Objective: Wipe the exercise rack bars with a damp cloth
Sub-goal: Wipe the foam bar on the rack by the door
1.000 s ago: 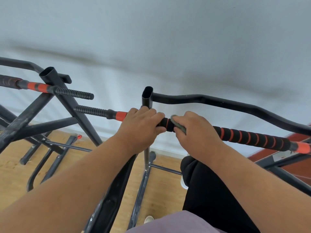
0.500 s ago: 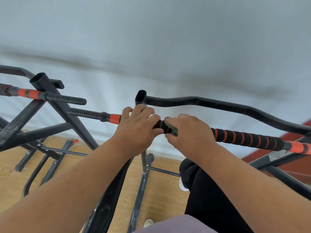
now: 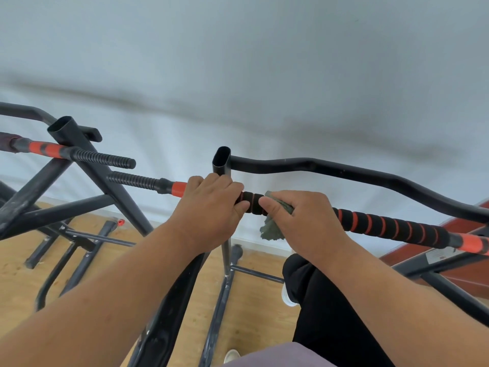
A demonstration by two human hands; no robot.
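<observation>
While both hands sit close together on one padded bar [image 3: 383,225], each does a different job: the left hand [image 3: 211,207] is clenched around the bar's black-and-orange foam, and the right hand [image 3: 299,218] grasps a grey-green cloth [image 3: 270,229] wrapped over the same bar just beside it. A short stretch of foam shows between the two thumbs, so the hands are near but not touching. Part of the cloth hangs loose below the bar under the right hand; how far it wraps around the back cannot be told from this angle. That bar runs from a ribbed black end [image 3: 132,178] on the left, past an orange band, under both hands, and on to an orange tip at the right edge. A second padded bar [image 3: 79,153] with the same ribbed end lies higher and further left. Two open-topped black posts stand in view: one [image 3: 221,161] directly behind the left hand, joined to a wavy black rail [image 3: 357,176] that runs off to the right, and another [image 3: 66,128] at the upper left. Below, more black frame tubes rest on a wooden floor [image 3: 16,276], and a white wall [image 3: 238,62] fills the background.
</observation>
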